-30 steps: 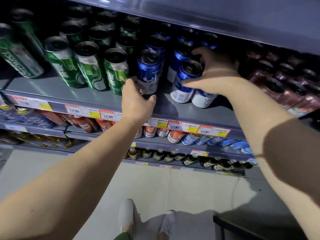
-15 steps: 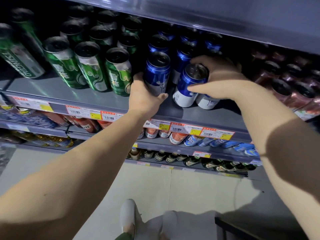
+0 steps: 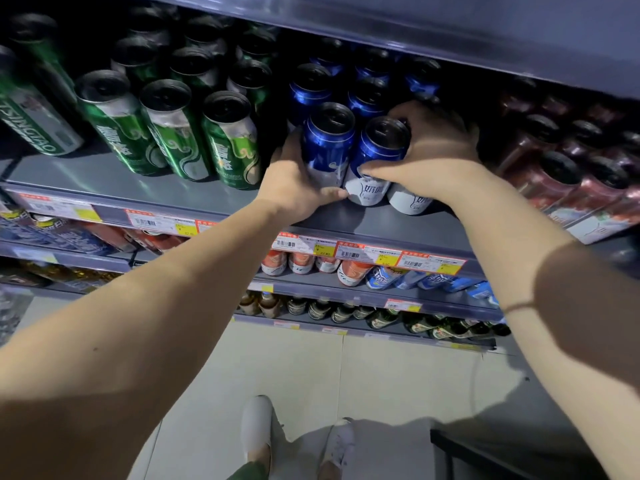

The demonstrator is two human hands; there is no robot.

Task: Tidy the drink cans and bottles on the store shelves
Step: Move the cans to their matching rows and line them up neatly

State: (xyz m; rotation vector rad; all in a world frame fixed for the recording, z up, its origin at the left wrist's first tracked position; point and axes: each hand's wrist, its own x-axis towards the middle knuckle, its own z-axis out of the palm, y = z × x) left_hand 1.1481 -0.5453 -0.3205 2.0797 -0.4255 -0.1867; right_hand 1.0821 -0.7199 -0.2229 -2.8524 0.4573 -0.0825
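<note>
Our arms are bare, with no sleeves down to the fingers [image 3: 372,167]. Well back from the fingers, a thin dark band [image 3: 518,306] circles our right forearm. Far below the fingers we wear white slip-on shoes [image 3: 257,432] and green trouser legs [image 3: 250,472].

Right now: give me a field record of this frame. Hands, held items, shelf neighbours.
left hand: wrapped on front blue can
right hand: over the next blue can, thumb across its front
third blue can: under the right hand, mostly hidden
green cans: left of the blue ones, same shelf
dark red cans: right side
price tags: on shelf edge
</note>
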